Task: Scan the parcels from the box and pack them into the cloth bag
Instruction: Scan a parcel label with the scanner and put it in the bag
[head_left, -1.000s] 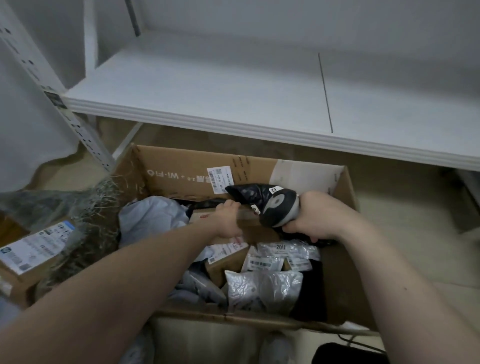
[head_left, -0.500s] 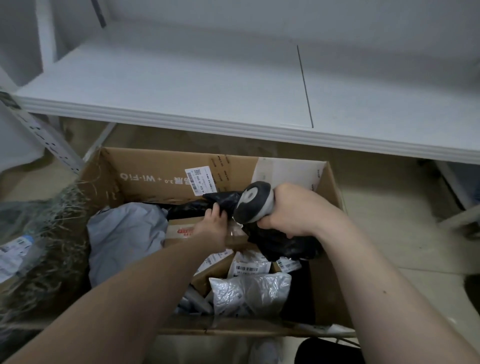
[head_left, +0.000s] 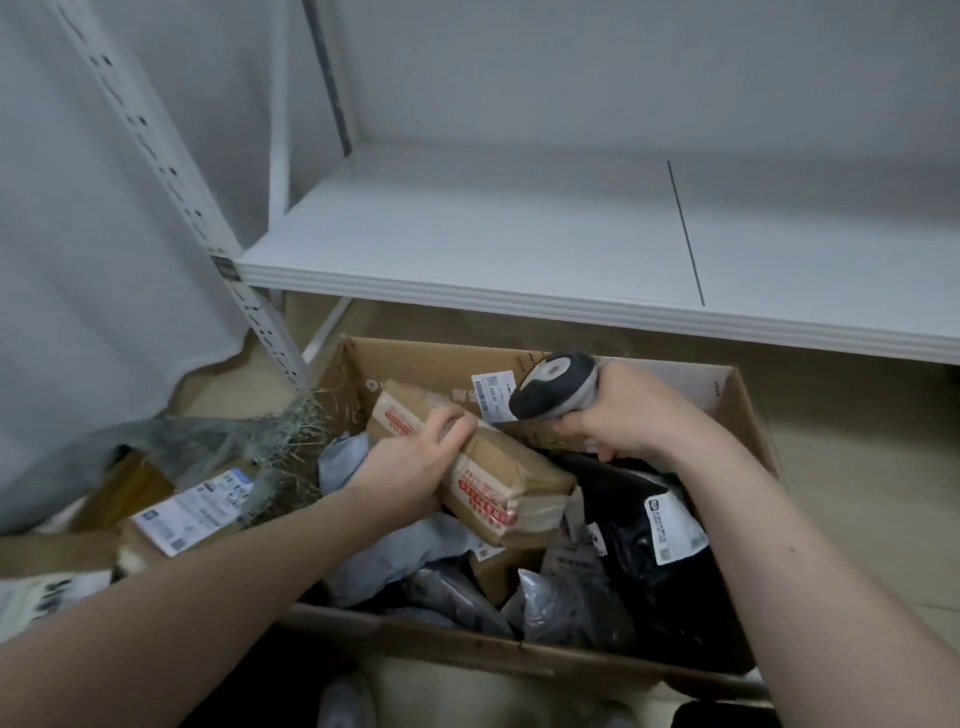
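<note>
Above the open brown cardboard box (head_left: 748, 410), we now hold the tape-bound brown cardboard parcel (head_left: 483, 467) raised clear of the pile; a second ago it lay among the bags. Left hand (head_left: 410, 467) grip is clamped on it. Right hand (head_left: 623, 415) grips the black-and-grey handheld scanner (head_left: 553, 384), aimed close. Scanning follows. The woven cloth bag (head_left: 208, 441) lies left, past the box wall, route open.

Under the fingers (head_left: 451, 422) of the left hand (head_left: 410, 467) a brown parcel (head_left: 501, 480) is showing matt paper and glossy tape, while the scanner (head_left: 556, 384) is looking like smooth plastic, and the box (head_left: 431, 364) is showing rough cardboard.
</note>
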